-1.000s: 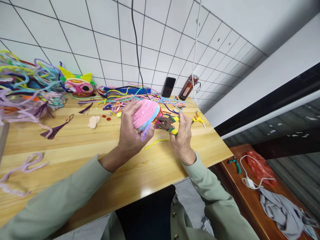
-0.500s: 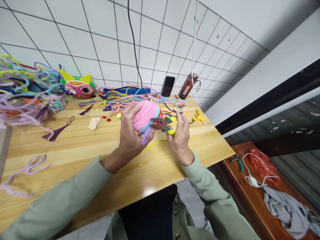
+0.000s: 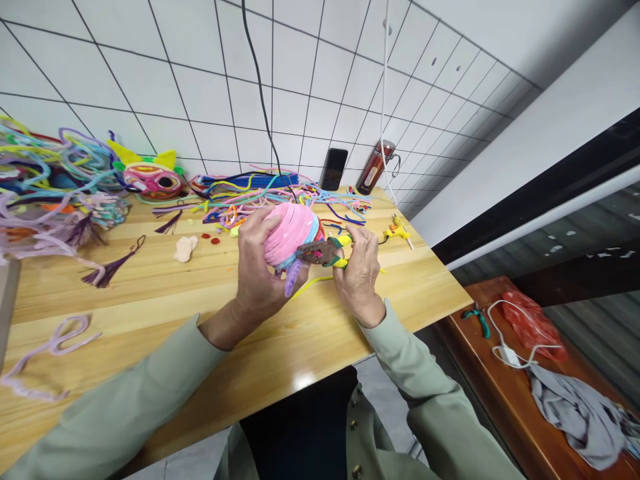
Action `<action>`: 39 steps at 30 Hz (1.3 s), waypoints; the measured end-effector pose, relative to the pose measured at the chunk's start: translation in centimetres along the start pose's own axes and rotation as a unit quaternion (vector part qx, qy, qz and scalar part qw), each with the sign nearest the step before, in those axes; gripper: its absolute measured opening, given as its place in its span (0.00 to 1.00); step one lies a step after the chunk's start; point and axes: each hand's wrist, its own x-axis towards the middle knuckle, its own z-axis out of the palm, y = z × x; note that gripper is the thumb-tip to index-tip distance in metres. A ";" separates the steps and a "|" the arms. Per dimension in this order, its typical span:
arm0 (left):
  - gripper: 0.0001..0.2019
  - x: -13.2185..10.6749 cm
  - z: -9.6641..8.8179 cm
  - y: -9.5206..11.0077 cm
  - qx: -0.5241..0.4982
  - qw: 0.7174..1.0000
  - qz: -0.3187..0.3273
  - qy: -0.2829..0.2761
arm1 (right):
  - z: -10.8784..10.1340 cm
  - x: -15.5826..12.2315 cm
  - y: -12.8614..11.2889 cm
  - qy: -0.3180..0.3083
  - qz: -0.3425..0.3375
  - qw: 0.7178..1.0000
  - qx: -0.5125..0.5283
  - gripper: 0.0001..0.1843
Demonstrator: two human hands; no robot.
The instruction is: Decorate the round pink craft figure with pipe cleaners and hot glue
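The left hand (image 3: pixel 260 267) is closed around a pink pipe-cleaner ball (image 3: pixel 290 230), held just above the wooden table (image 3: pixel 175 313), near its front edge. The right hand (image 3: pixel 357 273) grips yellow-green-handled pliers (image 3: pixel 320 251), whose nose touches the ball's right side. The ball looks light, fuzzy and springy, and easily crushed, so a cupped hold around its back seems safest. Since a second ago the pliers' nose has slid in against the ball, while the left hand's grip is unchanged.
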 end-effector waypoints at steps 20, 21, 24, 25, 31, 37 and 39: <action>0.38 0.0 -0.3 -0.2 0.000 0.997 -0.056 -0.046 | 0.3 1.1 1.2 -0.014 -0.089 0.996 -0.029 0.08; 0.38 0.0 -0.2 -0.2 -0.002 0.997 -0.060 -0.045 | 0.4 1.2 1.5 -0.019 -0.097 0.995 -0.017 0.06; 0.35 0.1 -0.1 -0.2 0.000 0.997 -0.065 -0.035 | 0.8 1.6 2.5 -0.052 -0.109 0.993 0.015 0.06; 0.35 0.1 -0.1 -0.2 0.002 0.997 -0.068 -0.034 | 1.0 1.7 2.8 -0.062 -0.112 0.992 0.018 0.07; 0.37 0.0 -0.3 -0.4 0.017 0.991 -0.111 -0.074 | 1.6 1.8 3.5 -0.083 -0.119 0.989 0.026 0.08; 0.36 -0.1 -0.1 -0.5 0.023 0.992 -0.112 -0.060 | 0.8 1.9 2.5 -0.157 -0.070 0.985 0.004 0.29; 0.36 -0.3 0.1 -0.7 0.028 0.989 -0.129 -0.066 | 0.6 1.8 2.4 -0.186 -0.055 0.981 0.013 0.36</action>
